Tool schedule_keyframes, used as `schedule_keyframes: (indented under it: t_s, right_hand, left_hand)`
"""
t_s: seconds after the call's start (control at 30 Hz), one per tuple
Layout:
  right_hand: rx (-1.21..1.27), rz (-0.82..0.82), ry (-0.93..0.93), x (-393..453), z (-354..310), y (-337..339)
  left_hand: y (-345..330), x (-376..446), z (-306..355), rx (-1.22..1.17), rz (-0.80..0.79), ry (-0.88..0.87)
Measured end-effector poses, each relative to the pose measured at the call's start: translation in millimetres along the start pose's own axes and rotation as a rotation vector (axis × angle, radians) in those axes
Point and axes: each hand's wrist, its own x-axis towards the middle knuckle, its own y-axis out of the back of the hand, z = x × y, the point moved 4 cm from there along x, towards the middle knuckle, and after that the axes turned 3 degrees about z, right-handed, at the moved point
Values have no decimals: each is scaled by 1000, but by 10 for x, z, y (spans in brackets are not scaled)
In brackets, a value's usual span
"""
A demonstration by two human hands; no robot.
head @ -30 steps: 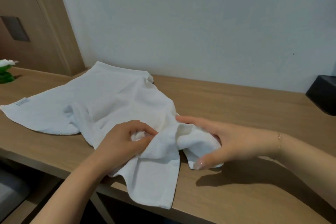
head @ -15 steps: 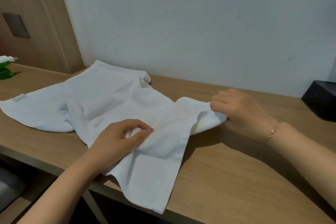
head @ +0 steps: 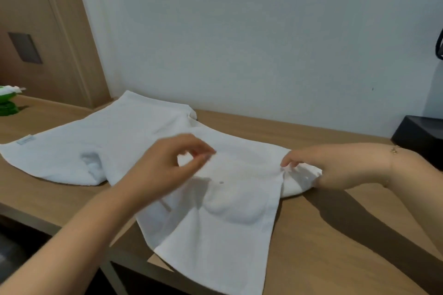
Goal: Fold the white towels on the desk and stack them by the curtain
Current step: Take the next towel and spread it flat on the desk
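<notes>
A white towel (head: pixel 134 141) lies rumpled across the wooden desk (head: pixel 335 235), its near end drooping over the front edge and its far corner touching the wall (head: pixel 239 31). The left hand (head: pixel 167 170) hovers above the middle of the cloth, thumb and forefinger curled toward each other with a gap between them; it holds nothing (motion blur softens the fingertips). The right hand (head: pixel 335 165) rests at the towel's right edge, its fingers pinching a bunched fold there. A thin bracelet (head: pixel 394 149) sits on that wrist. A green object (head: pixel 7 103) stands at the desk's far left, and a black box (head: pixel 422 141) at the far right.
</notes>
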Motion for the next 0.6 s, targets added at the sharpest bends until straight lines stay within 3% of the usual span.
schedule_keyframes:
  t_s: [0.1,0.2,0.4,0.6]
  right_hand:
    - [146,213,53,15,-215,92]
    - [64,467,164,148,-525,-41]
    - [-32,114,246,193,-722,-515]
    - [89,-6,275,-12,-434,-645]
  left_hand:
    - [279,209,-122,135,87,24]
    - [285,222,-333,326,-21,40]
    - [189,-56,-484,421,-138,29]
    - [506,28,-653,526,42,99]
